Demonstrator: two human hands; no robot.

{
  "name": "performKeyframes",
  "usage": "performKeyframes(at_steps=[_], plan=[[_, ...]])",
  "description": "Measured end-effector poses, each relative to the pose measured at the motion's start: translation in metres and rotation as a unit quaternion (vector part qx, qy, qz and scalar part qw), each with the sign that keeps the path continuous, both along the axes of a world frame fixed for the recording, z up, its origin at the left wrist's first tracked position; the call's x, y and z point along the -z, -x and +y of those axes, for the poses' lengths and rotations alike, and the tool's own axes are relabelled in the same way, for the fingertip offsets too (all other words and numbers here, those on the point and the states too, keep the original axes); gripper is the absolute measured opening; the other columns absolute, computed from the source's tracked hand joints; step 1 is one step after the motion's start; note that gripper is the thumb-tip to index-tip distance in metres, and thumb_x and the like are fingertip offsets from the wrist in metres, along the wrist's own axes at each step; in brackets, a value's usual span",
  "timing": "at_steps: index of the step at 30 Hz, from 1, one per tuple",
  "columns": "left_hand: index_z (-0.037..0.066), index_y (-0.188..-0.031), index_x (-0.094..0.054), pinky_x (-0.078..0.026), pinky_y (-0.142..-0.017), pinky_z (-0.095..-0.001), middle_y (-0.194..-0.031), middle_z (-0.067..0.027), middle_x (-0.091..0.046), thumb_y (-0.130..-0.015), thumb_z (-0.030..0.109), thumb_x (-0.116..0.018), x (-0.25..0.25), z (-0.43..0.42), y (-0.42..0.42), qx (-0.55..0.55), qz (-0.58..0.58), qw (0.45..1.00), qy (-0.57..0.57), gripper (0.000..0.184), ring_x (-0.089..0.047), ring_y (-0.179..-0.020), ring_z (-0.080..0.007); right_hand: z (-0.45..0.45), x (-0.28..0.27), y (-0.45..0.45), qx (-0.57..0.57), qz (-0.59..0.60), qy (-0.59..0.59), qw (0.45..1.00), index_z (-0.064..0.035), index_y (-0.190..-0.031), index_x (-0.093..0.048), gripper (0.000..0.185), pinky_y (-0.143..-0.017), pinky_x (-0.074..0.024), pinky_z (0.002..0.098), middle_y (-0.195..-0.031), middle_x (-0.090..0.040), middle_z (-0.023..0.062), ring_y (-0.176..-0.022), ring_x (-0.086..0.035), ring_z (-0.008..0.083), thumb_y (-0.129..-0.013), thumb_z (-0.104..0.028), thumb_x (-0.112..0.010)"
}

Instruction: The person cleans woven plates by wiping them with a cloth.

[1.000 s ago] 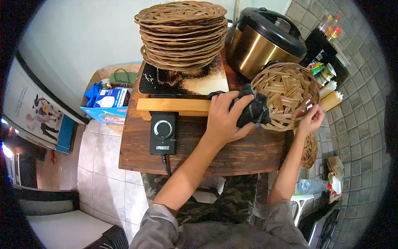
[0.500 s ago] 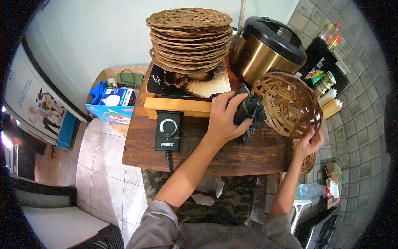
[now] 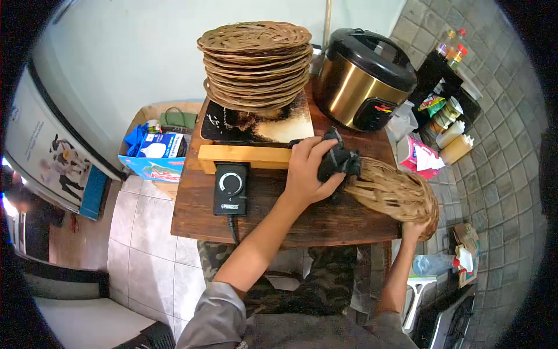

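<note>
My left hand (image 3: 311,171) is closed around a bunched black cloth (image 3: 339,160), just right of the end of a wooden bar (image 3: 250,155). Beside the cloth, a woven wicker plate (image 3: 395,192) is tilted over the right edge of the wooden table (image 3: 279,224). My right hand (image 3: 415,228) grips the plate's lower right rim, its fingers partly hidden by the weave. Behind the bar, a tall stack of wicker plates (image 3: 256,67) rests on a stained dark hot plate (image 3: 285,125).
A gold and black rice cooker (image 3: 363,78) stands at the back right. Beyond the table's right side are a pink tissue pack (image 3: 417,157), sauce bottles (image 3: 456,149) and a plastic bottle (image 3: 433,264). A black control dial unit (image 3: 231,189) sits below the bar, near a carton (image 3: 152,168).
The wicker plate has swung down and turned over, from raised and facing me to low and tilted. My right hand moved down with it. My left hand still holds the cloth.
</note>
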State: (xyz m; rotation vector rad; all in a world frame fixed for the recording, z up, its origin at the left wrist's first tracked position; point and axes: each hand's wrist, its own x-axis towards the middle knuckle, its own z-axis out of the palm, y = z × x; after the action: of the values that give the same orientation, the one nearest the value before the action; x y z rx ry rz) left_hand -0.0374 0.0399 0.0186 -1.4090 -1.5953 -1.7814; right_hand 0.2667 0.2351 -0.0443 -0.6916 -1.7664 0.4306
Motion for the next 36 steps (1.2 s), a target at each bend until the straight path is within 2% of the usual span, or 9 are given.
performKeyframes(at_steps=[2, 8, 19, 21, 22, 26, 30, 33, 36], plan=[[0.009, -0.122, -0.060, -0.045, -0.092, -0.0443, -0.114, -0.0168, -0.057, -0.063, 0.019, -0.080, -0.001, -0.001, -0.001, 0.006, 0.041, 0.999, 0.022, 0.063, -0.056, -0.102, -0.0367, -0.002, 0.003, -0.001, -0.019, -0.050, 0.016, 0.998, 0.0041, -0.127, -0.057, 0.050, -0.103, -0.0433, 0.0384, -0.125, -0.063, 0.0175, -0.118, -0.058, 0.0274, -0.084, -0.018, -0.070], [0.014, -0.118, -0.062, -0.045, -0.081, -0.0429, -0.110, -0.0128, -0.058, -0.065, 0.031, -0.081, -0.001, 0.003, -0.008, 0.068, 0.172, 0.976, 0.115, 0.059, -0.059, -0.097, -0.0327, -0.029, -0.042, 0.030, -0.048, -0.194, 0.010, 0.980, 0.0020, -0.133, -0.053, 0.055, -0.107, -0.0409, 0.0388, -0.131, -0.061, 0.0189, -0.122, -0.057, 0.0308, -0.081, -0.010, -0.067], [0.018, -0.118, -0.062, -0.046, -0.082, -0.0429, -0.110, -0.0122, -0.057, -0.066, 0.032, -0.079, 0.004, 0.007, -0.014, 0.100, 0.155, 0.970, 0.158, 0.057, -0.059, -0.097, -0.0334, -0.022, -0.055, 0.024, -0.110, -0.301, 0.092, 0.943, -0.0033, -0.141, -0.050, 0.061, -0.109, -0.0395, 0.0390, -0.139, -0.056, 0.0204, -0.131, -0.052, 0.0345, -0.081, 0.006, -0.061], [0.018, -0.119, -0.062, -0.046, -0.082, -0.0433, -0.110, -0.0120, -0.057, -0.066, 0.033, -0.080, 0.006, 0.007, -0.015, 0.106, 0.164, 0.968, 0.160, 0.058, -0.059, -0.098, -0.0334, -0.017, -0.067, 0.021, -0.088, -0.428, -0.017, 0.899, -0.0021, -0.137, -0.053, 0.055, -0.108, -0.0400, 0.0385, -0.136, -0.058, 0.0200, -0.129, -0.053, 0.0355, -0.084, 0.009, -0.054], [0.018, -0.119, -0.062, -0.046, -0.082, -0.0433, -0.110, -0.0120, -0.057, -0.066, 0.033, -0.080, 0.006, 0.006, -0.015, 0.107, 0.161, 0.968, 0.162, 0.058, -0.059, -0.098, -0.0334, -0.022, -0.071, 0.020, -0.099, -0.395, -0.002, 0.913, -0.0007, -0.133, -0.056, 0.046, -0.108, -0.0398, 0.0391, -0.132, -0.060, 0.0199, -0.127, -0.054, 0.0351, -0.089, 0.010, -0.047], [0.018, -0.119, -0.062, -0.046, -0.082, -0.0442, -0.110, -0.0115, -0.058, -0.065, 0.034, -0.081, 0.004, 0.008, -0.016, 0.106, 0.169, 0.967, 0.159, 0.060, -0.059, -0.097, -0.0332, -0.039, -0.080, 0.038, -0.133, -0.292, 0.051, 0.946, 0.0003, -0.130, -0.057, 0.034, -0.109, -0.0378, 0.0392, -0.134, -0.059, 0.0194, -0.128, -0.053, 0.0320, -0.096, -0.004, -0.052], [0.017, -0.119, -0.063, -0.046, -0.082, -0.0438, -0.109, -0.0118, -0.059, -0.064, 0.033, -0.082, 0.002, 0.006, -0.014, 0.088, 0.180, 0.971, 0.134, 0.060, -0.060, -0.098, -0.0332, -0.066, -0.082, 0.074, -0.198, -0.281, -0.001, 0.939, 0.0005, -0.127, -0.059, 0.038, -0.109, -0.0368, 0.0427, -0.134, -0.058, 0.0185, -0.126, -0.053, 0.0338, -0.093, -0.014, -0.060], [0.014, -0.116, -0.064, -0.049, -0.080, -0.0429, -0.108, -0.0129, -0.059, -0.062, 0.029, -0.083, -0.004, 0.002, -0.012, 0.061, 0.164, 0.977, 0.124, 0.059, -0.061, -0.095, -0.0340, -0.074, -0.073, 0.091, -0.165, -0.270, -0.084, 0.945, -0.0013, -0.119, -0.064, 0.031, -0.105, -0.0378, 0.0423, -0.124, -0.065, 0.0156, -0.118, -0.057, 0.0331, -0.091, -0.015, -0.061], [0.009, -0.112, -0.066, -0.051, -0.078, -0.0405, -0.105, -0.0149, -0.061, -0.061, 0.021, -0.083, -0.003, 0.004, -0.009, 0.061, 0.102, 0.992, 0.041, 0.056, -0.062, -0.091, -0.0337, -0.073, -0.061, 0.090, -0.139, -0.225, -0.056, 0.963, -0.0015, -0.112, -0.067, 0.026, -0.101, -0.0399, 0.0425, -0.119, -0.067, 0.0142, -0.116, -0.059, 0.0320, -0.091, -0.015, -0.062]])
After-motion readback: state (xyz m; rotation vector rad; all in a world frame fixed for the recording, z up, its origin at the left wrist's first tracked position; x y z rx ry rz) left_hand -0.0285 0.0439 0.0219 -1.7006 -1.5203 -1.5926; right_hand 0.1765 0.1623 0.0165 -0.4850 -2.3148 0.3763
